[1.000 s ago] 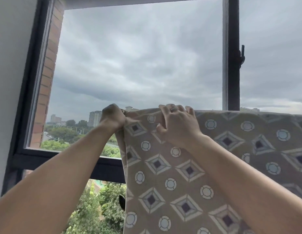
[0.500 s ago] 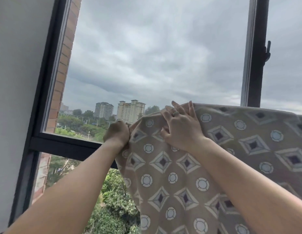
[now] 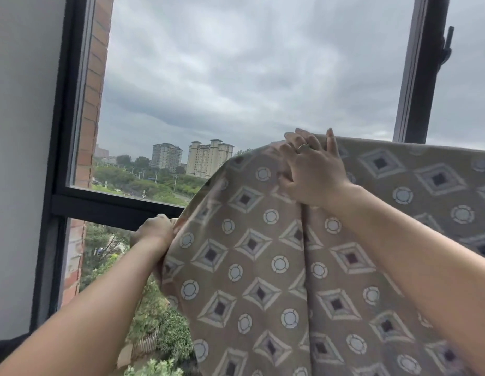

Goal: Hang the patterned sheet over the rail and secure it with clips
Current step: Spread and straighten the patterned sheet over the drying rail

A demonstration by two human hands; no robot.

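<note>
The patterned sheet point(image 3: 263, 267), tan with diamonds and circles, hangs in front of a window and fills the lower right of the view. Its top edge runs to the right at about hand height; the rail under it is hidden by the cloth. My left hand point(image 3: 154, 232) grips the sheet's left edge, lower down, with curled fingers. My right hand point(image 3: 314, 169) lies on the sheet's top fold, fingers mostly straight and reaching over it, a ring on one finger. No clips are in view.
A black window frame point(image 3: 114, 204) crosses behind my left hand, with a vertical bar and latch point(image 3: 420, 66) at the upper right. A white wall point(image 3: 19, 158) stands at the left. Outside are grey sky, tall buildings and trees far below.
My left hand has slid down along the sheet's left edge, pulling it lower. My right hand has stayed on the top fold, its fingers straightening. The view has turned left.
</note>
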